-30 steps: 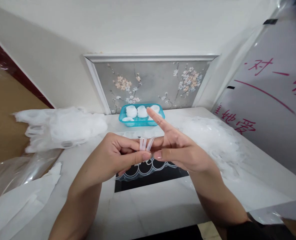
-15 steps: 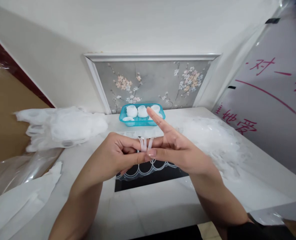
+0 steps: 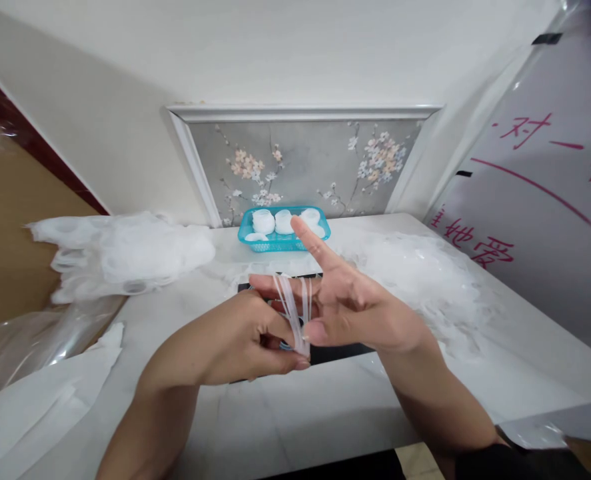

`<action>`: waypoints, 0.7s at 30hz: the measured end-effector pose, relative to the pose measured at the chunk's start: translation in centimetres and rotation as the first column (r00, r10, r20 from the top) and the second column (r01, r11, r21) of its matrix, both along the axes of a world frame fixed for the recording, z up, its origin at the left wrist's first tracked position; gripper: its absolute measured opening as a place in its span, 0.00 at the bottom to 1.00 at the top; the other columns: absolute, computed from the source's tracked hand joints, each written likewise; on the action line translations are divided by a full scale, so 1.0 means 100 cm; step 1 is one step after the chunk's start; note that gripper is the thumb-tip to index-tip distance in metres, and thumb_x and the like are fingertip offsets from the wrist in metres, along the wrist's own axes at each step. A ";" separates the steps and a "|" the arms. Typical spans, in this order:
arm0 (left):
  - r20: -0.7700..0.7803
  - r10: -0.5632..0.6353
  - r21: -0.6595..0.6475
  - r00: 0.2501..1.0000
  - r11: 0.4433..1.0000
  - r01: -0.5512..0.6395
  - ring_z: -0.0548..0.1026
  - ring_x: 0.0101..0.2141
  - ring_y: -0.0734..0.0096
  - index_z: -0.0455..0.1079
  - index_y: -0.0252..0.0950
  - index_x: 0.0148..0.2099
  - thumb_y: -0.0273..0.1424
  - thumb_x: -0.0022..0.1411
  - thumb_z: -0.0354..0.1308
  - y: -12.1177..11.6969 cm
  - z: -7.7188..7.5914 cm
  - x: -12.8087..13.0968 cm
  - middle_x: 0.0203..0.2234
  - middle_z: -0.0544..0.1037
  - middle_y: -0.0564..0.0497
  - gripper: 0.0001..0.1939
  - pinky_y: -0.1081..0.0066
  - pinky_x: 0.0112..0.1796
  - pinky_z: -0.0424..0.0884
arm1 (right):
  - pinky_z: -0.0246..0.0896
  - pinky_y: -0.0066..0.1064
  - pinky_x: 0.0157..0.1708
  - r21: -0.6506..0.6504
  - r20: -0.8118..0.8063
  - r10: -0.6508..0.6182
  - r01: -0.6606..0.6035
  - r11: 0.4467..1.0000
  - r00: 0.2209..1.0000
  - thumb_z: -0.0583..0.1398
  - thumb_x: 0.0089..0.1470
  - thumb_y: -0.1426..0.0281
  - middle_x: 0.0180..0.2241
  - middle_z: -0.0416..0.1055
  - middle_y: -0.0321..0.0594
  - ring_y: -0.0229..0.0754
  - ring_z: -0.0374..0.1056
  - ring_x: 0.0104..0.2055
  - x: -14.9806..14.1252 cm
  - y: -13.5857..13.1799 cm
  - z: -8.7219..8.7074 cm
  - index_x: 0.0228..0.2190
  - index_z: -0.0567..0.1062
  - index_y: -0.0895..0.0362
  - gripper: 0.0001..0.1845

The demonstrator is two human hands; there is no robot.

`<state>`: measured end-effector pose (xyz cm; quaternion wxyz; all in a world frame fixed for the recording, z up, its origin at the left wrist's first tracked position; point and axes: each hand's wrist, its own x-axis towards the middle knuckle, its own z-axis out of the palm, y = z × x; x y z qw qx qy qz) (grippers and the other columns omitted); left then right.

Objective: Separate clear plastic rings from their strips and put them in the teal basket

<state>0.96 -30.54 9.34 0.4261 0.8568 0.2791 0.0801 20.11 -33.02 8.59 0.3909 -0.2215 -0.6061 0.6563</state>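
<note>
Thin, translucent white elastic bands stretch between my two hands above the counter. My left hand is closed on their lower end, pulling it down toward me between thumb and fingers. The upper part of the bands loops over fingers of my right hand, whose thumb presses near them while its index finger points up and away. Beneath the hands lies a black mat; they cover most of it. Behind them stands a blue plastic basket holding several white rolled bundles.
On the left of the white counter is a heap of white, ring-shaped material. A pile of translucent white pieces spreads at the right. White sheets lie front left, and a whiteboard with red writing borders the right side.
My left hand has dropped and drawn the bands down toward me, stretching them longer. The right hand stays nearly in place with its index finger raised.
</note>
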 end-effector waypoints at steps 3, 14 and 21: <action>0.014 -0.059 0.070 0.998 0.996 0.058 0.64 0.19 0.81 0.69 0.33 0.21 0.29 0.58 0.58 0.000 0.000 -0.001 0.16 0.66 0.57 0.13 0.80 0.21 0.60 | 0.69 0.39 0.41 -0.060 -0.112 0.067 -0.074 0.995 0.991 0.67 0.48 0.67 0.54 0.67 0.43 0.46 0.67 0.52 0.001 -0.005 -0.002 0.62 0.28 0.36 0.60; 0.118 0.231 0.052 0.966 0.970 -0.239 0.62 0.19 0.80 0.73 0.38 0.41 0.36 0.55 0.63 -0.008 0.009 -0.002 0.17 0.68 0.58 0.11 0.79 0.20 0.59 | 0.60 0.46 0.52 0.100 -0.228 -0.119 0.144 0.985 0.966 0.65 0.48 0.56 0.60 0.57 0.40 0.46 0.55 0.62 0.000 -0.005 0.004 0.62 0.31 0.35 0.56; 0.550 0.411 -0.002 0.727 0.871 -0.491 0.71 0.30 0.68 0.63 0.43 0.57 0.44 0.56 0.60 -0.042 -0.001 -0.026 0.31 0.75 0.49 0.28 0.70 0.29 0.70 | 0.44 0.46 0.61 0.189 -0.392 -0.310 0.406 0.894 0.866 0.53 0.50 0.42 0.65 0.46 0.31 0.44 0.43 0.67 0.015 -0.016 0.014 0.61 0.28 0.33 0.49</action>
